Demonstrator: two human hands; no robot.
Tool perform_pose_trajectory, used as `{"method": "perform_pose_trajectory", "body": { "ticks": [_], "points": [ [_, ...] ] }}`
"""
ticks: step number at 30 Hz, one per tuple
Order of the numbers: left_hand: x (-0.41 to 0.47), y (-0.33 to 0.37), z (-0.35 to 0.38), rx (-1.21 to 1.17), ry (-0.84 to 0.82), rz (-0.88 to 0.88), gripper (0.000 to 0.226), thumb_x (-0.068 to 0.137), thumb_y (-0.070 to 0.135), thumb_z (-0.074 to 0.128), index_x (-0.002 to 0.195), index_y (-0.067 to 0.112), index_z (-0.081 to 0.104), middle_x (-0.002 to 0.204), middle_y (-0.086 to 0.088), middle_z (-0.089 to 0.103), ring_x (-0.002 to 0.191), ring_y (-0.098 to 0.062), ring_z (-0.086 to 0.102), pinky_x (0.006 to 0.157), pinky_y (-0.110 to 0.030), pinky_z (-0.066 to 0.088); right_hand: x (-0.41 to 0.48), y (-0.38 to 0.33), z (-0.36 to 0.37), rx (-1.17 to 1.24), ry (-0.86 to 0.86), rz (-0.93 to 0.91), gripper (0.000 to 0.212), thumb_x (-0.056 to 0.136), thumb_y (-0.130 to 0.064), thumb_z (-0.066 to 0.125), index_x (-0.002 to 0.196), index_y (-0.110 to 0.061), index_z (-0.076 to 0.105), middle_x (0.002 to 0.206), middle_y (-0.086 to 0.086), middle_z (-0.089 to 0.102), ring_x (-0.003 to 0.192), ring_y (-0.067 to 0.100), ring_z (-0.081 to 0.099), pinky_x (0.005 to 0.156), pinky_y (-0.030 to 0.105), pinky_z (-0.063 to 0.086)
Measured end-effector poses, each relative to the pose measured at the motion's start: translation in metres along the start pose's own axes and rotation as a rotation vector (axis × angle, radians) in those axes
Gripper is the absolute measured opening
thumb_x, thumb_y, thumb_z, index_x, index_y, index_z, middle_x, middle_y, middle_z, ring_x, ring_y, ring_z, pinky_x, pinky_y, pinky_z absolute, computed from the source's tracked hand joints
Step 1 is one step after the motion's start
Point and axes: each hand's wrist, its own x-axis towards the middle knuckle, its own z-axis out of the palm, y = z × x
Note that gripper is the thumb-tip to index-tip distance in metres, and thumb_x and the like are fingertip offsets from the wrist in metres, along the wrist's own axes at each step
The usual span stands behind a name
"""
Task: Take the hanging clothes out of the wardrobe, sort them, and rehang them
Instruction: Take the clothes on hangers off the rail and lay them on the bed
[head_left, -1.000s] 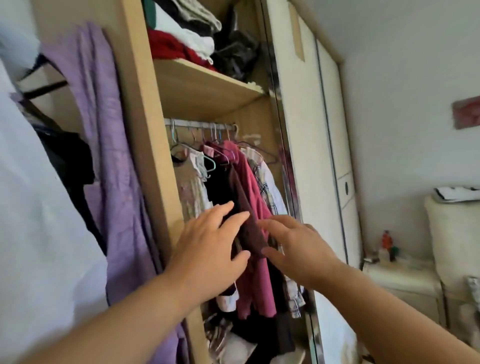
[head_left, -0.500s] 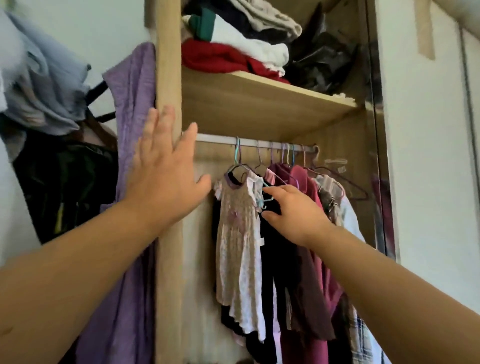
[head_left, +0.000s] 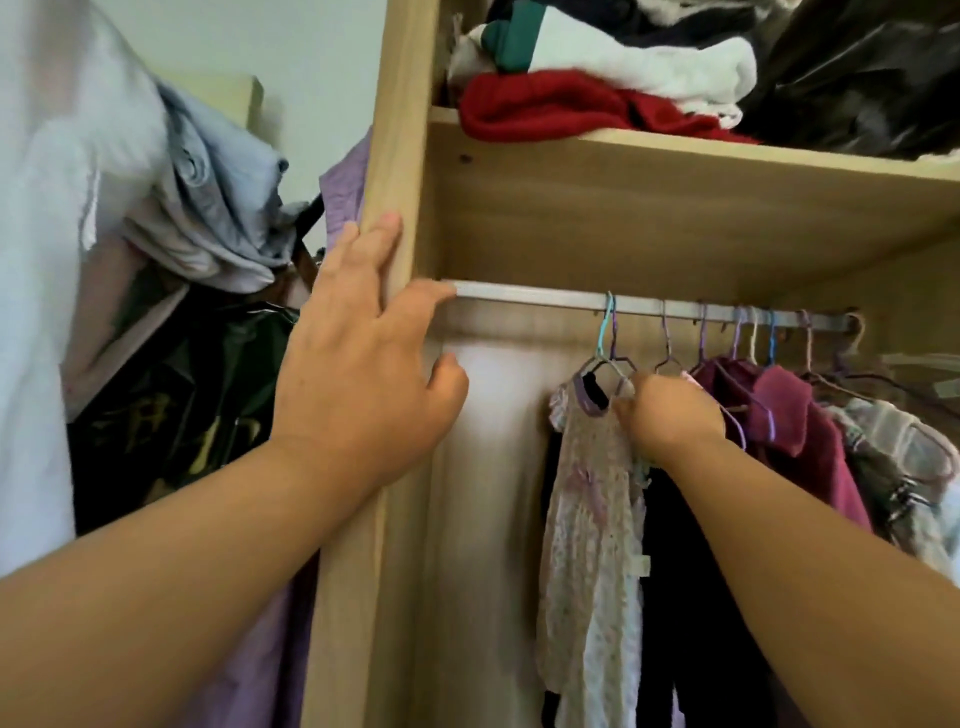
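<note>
Several garments hang on thin hangers from the metal rail (head_left: 545, 297) inside the wooden wardrobe (head_left: 387, 156). At the left of the row is a pale floral dress (head_left: 587, 519), then dark clothes (head_left: 675, 571) and a magenta garment (head_left: 795, 410). My right hand (head_left: 670, 410) grips the shoulder of the floral dress at its hanger. My left hand (head_left: 363, 364) rests with straight fingers on the wardrobe's upright side panel, its index finger touching the rail's left end.
The shelf (head_left: 675, 171) above the rail carries folded red (head_left: 545, 106) and white (head_left: 649, 57) clothes and a black bag (head_left: 857, 78). Left of the wardrobe hang a purple garment (head_left: 343, 192), grey-blue cloth (head_left: 218, 208) and a dark bag (head_left: 176, 415).
My view has tilted up and closer to the rail. My left hand moved onto the side panel by the rail end. My right hand rose and closed on the floral dress's shoulder.
</note>
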Motion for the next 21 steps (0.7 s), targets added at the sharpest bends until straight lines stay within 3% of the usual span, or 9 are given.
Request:
{"method": "perform_pose_trajectory", "body": {
  "ticks": [4, 10, 12, 16, 21],
  "points": [
    [0.000, 0.000, -0.001, 0.022, -0.017, -0.024, 0.047, 0.073, 0.037, 0.045, 0.110, 0.018, 0.066, 0.151, -0.017, 0.028, 0.141, -0.035, 0.025, 0.115, -0.036, 0.019, 0.010, -0.004, 0.006, 0.042, 0.051, 0.086, 0.017, 0.094, -0.023, 0.048, 0.084, -0.012, 0.056, 0.065, 0.005, 0.047, 0.073, 0.029, 0.051, 0.064, 0.032, 0.038],
    [0.001, 0.002, -0.003, -0.016, -0.040, -0.052, 0.043, 0.073, 0.041, 0.042, 0.103, 0.023, 0.067, 0.155, -0.011, 0.022, 0.143, -0.025, 0.018, 0.112, -0.022, 0.008, 0.027, -0.002, 0.007, 0.091, 0.026, 0.084, 0.007, 0.088, -0.004, 0.051, 0.083, -0.007, 0.056, 0.068, 0.009, 0.051, 0.072, 0.031, 0.052, 0.064, 0.034, 0.041],
    [0.001, 0.003, -0.003, -0.015, -0.041, -0.048, 0.042, 0.073, 0.041, 0.043, 0.102, 0.023, 0.067, 0.155, -0.011, 0.022, 0.143, -0.025, 0.018, 0.111, -0.024, 0.010, 0.031, 0.001, 0.005, 0.087, 0.044, 0.058, 0.009, 0.086, -0.003, 0.052, 0.079, -0.006, 0.056, 0.071, 0.012, 0.058, 0.072, 0.033, 0.055, 0.063, 0.033, 0.042],
    [0.001, 0.002, -0.003, -0.006, -0.049, -0.047, 0.040, 0.072, 0.040, 0.043, 0.099, 0.022, 0.068, 0.154, -0.012, 0.023, 0.143, -0.028, 0.020, 0.112, -0.029, 0.014, 0.036, 0.003, -0.015, 0.117, 0.112, 0.045, 0.009, 0.085, -0.007, 0.051, 0.077, -0.009, 0.054, 0.068, 0.012, 0.052, 0.071, 0.034, 0.053, 0.062, 0.031, 0.039],
    [0.001, 0.003, -0.004, 0.045, -0.052, -0.041, 0.038, 0.069, 0.041, 0.044, 0.093, 0.022, 0.068, 0.151, -0.014, 0.030, 0.140, -0.036, 0.025, 0.107, -0.061, 0.027, 0.026, 0.016, -0.043, 0.095, 0.170, -0.059, 0.020, 0.085, -0.016, 0.054, 0.096, -0.006, 0.067, 0.087, 0.019, 0.065, 0.082, 0.038, 0.059, 0.065, 0.033, 0.042]
  ]
}}
